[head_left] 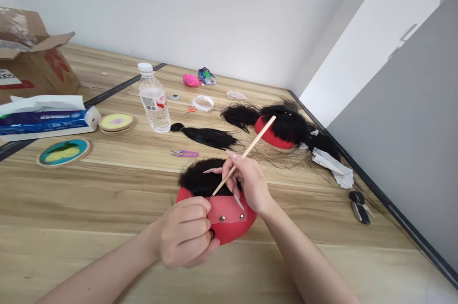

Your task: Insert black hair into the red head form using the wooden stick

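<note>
The right hand's thumb and fingers pinch a slim wooden stick at the middle of the frame, the other fingertips spread loosely, long nails out over the dark hair. Its lower tip comes down just beside the left hand, curled into a tight fist; a bit of black shows at its edge, though I can't tell what it grips. Under both, at lower centre, sits a red form with black hair across its far side and 2 metal pins nearer. Just beyond lie purple snips and a tied black hank. Right of centre rests a 2nd red form under hair; at upper left stand a water bottle and an open carton.
</note>
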A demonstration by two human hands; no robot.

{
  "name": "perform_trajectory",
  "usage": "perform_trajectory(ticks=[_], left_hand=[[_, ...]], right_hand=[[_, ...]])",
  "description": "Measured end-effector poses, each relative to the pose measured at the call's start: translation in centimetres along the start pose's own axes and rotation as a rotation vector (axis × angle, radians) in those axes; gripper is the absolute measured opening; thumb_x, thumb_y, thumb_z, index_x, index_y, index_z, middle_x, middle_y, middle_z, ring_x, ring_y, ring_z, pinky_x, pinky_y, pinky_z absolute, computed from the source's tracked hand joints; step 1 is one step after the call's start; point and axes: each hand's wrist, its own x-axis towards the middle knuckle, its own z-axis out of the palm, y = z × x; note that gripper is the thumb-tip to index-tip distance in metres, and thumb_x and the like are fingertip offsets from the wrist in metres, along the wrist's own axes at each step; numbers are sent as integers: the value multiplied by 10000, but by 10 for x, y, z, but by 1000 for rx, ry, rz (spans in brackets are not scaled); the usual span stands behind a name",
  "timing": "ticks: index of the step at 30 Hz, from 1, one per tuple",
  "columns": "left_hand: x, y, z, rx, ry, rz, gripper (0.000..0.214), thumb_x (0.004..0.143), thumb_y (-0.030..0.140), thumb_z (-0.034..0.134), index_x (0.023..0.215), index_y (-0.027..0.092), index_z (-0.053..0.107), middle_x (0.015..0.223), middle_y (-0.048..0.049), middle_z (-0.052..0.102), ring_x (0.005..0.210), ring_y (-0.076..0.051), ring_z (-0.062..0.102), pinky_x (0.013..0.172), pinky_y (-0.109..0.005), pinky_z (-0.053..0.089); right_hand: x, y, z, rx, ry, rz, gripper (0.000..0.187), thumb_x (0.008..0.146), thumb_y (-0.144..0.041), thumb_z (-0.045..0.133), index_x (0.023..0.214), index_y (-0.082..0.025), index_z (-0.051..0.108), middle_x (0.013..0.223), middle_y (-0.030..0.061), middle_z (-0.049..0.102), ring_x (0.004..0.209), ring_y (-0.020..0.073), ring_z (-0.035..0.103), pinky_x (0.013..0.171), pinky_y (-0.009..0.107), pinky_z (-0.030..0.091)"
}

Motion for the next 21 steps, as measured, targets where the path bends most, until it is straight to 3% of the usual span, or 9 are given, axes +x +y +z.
perform_trajectory(ticks=[8, 12, 14, 21], left_hand=[[-2, 0, 3, 31, -76, 134, 336, 853, 99, 620, 534, 176, 549, 572, 13, 522, 553, -110, 431, 652, -229, 589], [1, -1, 2, 18, -45, 143, 381, 859, 75, 589, 494, 171, 536, 551, 8, 490, 536, -104, 404, 607, -212, 561], [3, 0, 2, 20, -38, 145, 396, 860, 73, 587, 482, 172, 522, 556, 8, 489, 540, -104, 398, 610, -214, 559], [-1, 1, 2, 38, -77, 145, 387, 878, 96, 604, 504, 166, 528, 569, 10, 481, 562, -113, 403, 611, -237, 531]], right_hand=[[0, 6, -4, 25, -50, -17, 603, 939, -601, 396, 559, -176, 591, 408, -23, 503, 288, 69, 366, 362, 221, 359], [-1, 4, -2, 3, -49, -56, 668, 962, -616, 380, 487, -188, 574, 356, -38, 455, 289, 66, 356, 608, 281, 544], [-1, 3, -1, -10, -49, -63, 672, 966, -614, 385, 478, -194, 577, 342, -39, 454, 293, 71, 362, 684, 308, 560], [-2, 2, 0, -4, -56, -22, 656, 944, -644, 406, 498, -201, 592, 341, -38, 469, 290, 79, 365, 678, 329, 568]])
